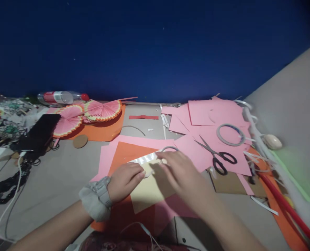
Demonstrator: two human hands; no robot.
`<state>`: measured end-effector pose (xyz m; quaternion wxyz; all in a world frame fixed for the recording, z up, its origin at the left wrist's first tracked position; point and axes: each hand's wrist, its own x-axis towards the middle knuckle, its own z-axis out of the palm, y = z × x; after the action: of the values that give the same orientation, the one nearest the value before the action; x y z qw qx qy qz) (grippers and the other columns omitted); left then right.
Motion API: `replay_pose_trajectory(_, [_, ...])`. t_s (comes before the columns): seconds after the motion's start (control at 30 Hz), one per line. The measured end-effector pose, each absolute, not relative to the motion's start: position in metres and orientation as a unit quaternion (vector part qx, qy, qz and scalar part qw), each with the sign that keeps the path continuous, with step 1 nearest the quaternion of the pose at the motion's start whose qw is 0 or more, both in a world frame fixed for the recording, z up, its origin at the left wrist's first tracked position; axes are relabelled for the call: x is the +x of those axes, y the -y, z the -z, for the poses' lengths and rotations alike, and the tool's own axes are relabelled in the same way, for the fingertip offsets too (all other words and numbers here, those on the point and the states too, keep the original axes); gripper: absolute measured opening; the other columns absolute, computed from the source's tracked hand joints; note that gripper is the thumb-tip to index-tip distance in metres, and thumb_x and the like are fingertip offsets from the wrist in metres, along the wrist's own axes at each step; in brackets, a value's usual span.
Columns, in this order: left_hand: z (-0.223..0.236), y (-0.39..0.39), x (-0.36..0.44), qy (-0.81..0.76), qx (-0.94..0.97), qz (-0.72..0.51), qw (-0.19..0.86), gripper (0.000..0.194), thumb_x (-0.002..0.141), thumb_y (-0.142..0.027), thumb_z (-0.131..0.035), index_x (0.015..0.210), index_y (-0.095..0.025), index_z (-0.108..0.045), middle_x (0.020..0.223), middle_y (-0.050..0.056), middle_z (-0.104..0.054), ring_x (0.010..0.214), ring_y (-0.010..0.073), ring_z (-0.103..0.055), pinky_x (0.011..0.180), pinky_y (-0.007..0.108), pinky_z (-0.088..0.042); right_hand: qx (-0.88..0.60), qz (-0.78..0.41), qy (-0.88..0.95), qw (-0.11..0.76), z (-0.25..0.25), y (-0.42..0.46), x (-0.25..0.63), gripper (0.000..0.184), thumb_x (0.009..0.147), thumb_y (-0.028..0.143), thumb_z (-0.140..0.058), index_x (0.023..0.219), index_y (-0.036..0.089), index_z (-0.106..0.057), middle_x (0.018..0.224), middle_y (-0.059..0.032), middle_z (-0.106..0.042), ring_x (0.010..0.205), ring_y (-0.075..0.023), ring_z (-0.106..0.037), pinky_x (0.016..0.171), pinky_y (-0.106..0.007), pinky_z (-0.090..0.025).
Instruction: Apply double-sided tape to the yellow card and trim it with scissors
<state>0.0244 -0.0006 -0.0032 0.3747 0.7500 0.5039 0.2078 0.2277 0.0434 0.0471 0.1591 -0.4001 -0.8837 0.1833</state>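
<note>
My left hand (125, 180), with a grey watch on the wrist, rests knuckles-up on a pale yellow paper sheet (147, 191); its fingertips press the sheet's left part. My right hand (181, 174) lies flat on the same sheet, fingers spread toward its far edge, where a shiny white strip (144, 159) runs along the paper. The yellow sheet lies on an orange sheet (126, 153) and pink sheets (108, 157). A small tape ring (170, 149) shows just beyond my right fingertips.
Black-handled scissors (218, 157) and a tape roll (230, 134) lie on pink papers (209, 118) to the right. Folded pink paper fans (87, 113), a plastic bottle (62, 97), a black phone (41, 130) and cables sit at the left. A red tube (283, 198) runs along the right.
</note>
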Motion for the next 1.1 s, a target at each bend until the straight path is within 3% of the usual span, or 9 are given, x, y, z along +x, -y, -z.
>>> replay_pose_trajectory(0.23, [0.000, 0.004, 0.023, -0.515, 0.713, -0.240, 0.411, 0.036, 0.094, -0.036, -0.031, 0.070, -0.015, -0.049, 0.070, 0.001, -0.050, 0.069, 0.0123, -0.043, 0.067, 0.027, -0.033, -0.404, -0.289, 0.866, 0.063, -0.013, -0.035, 0.215, 0.020, 0.094, 0.024, -0.037, 0.082, 0.018, -0.051, 0.082, -0.0011, -0.054, 0.081, -0.0163, -0.043, 0.074, -0.033, -0.030])
replay_pose_trajectory(0.4, [0.001, 0.002, 0.019, -0.518, 0.664, -0.281, 0.460, 0.041, 0.096, -0.037, -0.025, 0.086, -0.014, -0.057, 0.075, 0.003, -0.056, 0.072, 0.0116, -0.051, 0.071, 0.025, -0.041, -0.406, -0.309, 0.858, 0.067, -0.014, -0.035, 0.217, 0.024, 0.096, 0.025, -0.033, 0.080, 0.017, -0.048, 0.078, -0.0009, -0.051, 0.077, -0.0152, -0.041, 0.073, -0.032, -0.029])
replay_pose_trajectory(0.53, [-0.001, -0.003, 0.012, -0.532, 0.631, -0.306, 0.474, 0.045, 0.097, -0.036, -0.012, 0.106, -0.010, -0.047, 0.076, 0.005, -0.055, 0.065, 0.0099, -0.053, 0.064, 0.023, -0.046, -0.424, -0.345, 0.834, 0.079, -0.015, -0.035, 0.220, 0.025, 0.096, 0.027, -0.034, 0.078, 0.016, -0.047, 0.077, -0.0014, -0.049, 0.076, -0.0153, -0.041, 0.076, -0.034, -0.029])
replay_pose_trajectory(0.63, [-0.015, 0.003, 0.001, -0.537, 0.649, -0.291, 0.454, 0.039, 0.097, -0.035, -0.016, 0.114, -0.012, -0.042, 0.084, 0.006, -0.057, 0.073, 0.0106, -0.055, 0.070, 0.025, -0.047, -0.418, -0.373, 0.824, 0.085, -0.020, -0.035, 0.222, 0.023, 0.095, 0.028, -0.034, 0.079, 0.017, -0.047, 0.079, -0.0014, -0.049, 0.081, -0.0155, -0.042, 0.081, -0.034, -0.029])
replay_pose_trajectory(0.73, [-0.027, 0.021, -0.014, -0.523, 0.707, -0.236, 0.414, 0.029, 0.089, -0.037, -0.046, 0.111, -0.020, -0.054, 0.107, 0.008, -0.057, 0.103, 0.0202, -0.050, 0.092, 0.038, -0.039, -0.401, -0.396, 0.822, 0.084, -0.026, -0.036, 0.225, 0.019, 0.095, 0.029, -0.036, 0.084, 0.019, -0.047, 0.087, -0.0016, -0.050, 0.090, -0.0159, -0.042, 0.085, -0.034, -0.029])
replay_pose_trajectory(0.8, [-0.026, 0.035, -0.023, -0.513, 0.747, -0.190, 0.377, 0.045, 0.077, -0.040, -0.063, 0.118, -0.026, -0.055, 0.132, 0.010, -0.043, 0.125, 0.0317, -0.030, 0.104, 0.051, -0.021, -0.396, -0.409, 0.817, 0.097, -0.027, -0.039, 0.226, 0.017, 0.095, 0.029, -0.036, 0.087, 0.020, -0.048, 0.095, -0.0018, -0.050, 0.097, -0.0157, -0.041, 0.089, -0.034, -0.029])
replay_pose_trajectory(0.9, [-0.009, 0.050, -0.032, -0.531, 0.830, -0.050, 0.167, 0.073, 0.073, -0.039, -0.068, 0.136, -0.034, -0.033, 0.150, 0.010, -0.006, 0.135, 0.0342, -0.010, 0.105, 0.055, -0.015, -0.394, -0.414, 0.809, 0.138, -0.027, -0.044, 0.224, 0.015, 0.095, 0.028, -0.037, 0.090, 0.021, -0.049, 0.110, -0.0022, -0.048, 0.109, -0.0154, -0.037, 0.094, -0.033, -0.027])
replay_pose_trajectory(1.0, [0.011, 0.054, -0.032, -0.511, 0.856, -0.013, 0.076, 0.081, 0.071, -0.052, -0.065, 0.139, -0.033, -0.026, 0.150, 0.013, -0.003, 0.135, 0.0354, -0.007, 0.103, 0.054, -0.019, -0.373, -0.410, 0.822, 0.132, -0.029, -0.049, 0.216, 0.016, 0.094, 0.028, -0.038, 0.088, 0.021, -0.051, 0.109, -0.0010, -0.051, 0.107, -0.0153, -0.039, 0.094, -0.033, -0.027])
replay_pose_trajectory(1.1, [0.022, 0.051, -0.026, -0.497, 0.867, -0.014, 0.045, 0.082, 0.072, -0.063, -0.056, 0.140, -0.032, -0.024, 0.149, 0.016, -0.007, 0.135, 0.0362, -0.009, 0.103, 0.054, -0.019, -0.340, -0.407, 0.845, 0.071, -0.032, -0.052, 0.204, 0.020, 0.095, 0.026, -0.035, 0.085, 0.020, -0.051, 0.086, 0.0008, -0.056, 0.085, -0.0136, -0.046, 0.087, -0.033, -0.030])
